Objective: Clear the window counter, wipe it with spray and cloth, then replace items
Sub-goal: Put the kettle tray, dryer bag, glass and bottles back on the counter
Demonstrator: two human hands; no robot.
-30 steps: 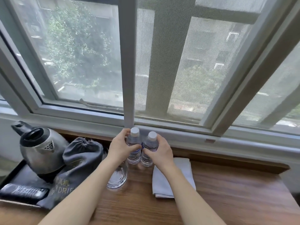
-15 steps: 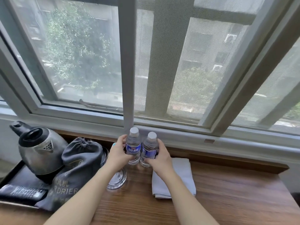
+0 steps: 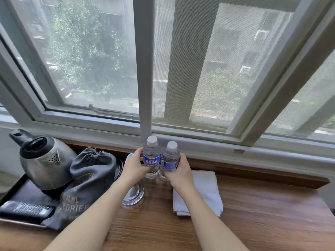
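I log: wooden counter (image 3: 253,214) under the window; kettle (image 3: 45,160) on a tray at left; grey dryer bag (image 3: 90,171); folded white cloth (image 3: 204,189); 2 water bottles (image 3: 152,156), upright, touching, possibly lifted; left hand (image 3: 134,167) and right hand (image 3: 179,171) each wrapped round 1.

My left hand (image 3: 133,166) and right hand (image 3: 179,172) reach out side by side, fingers (image 3: 139,153) curled, each holding something.

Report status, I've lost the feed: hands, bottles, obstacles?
Left hand grips left bottle; right hand grips right bottle. Both upright. White cloth, glass close by.
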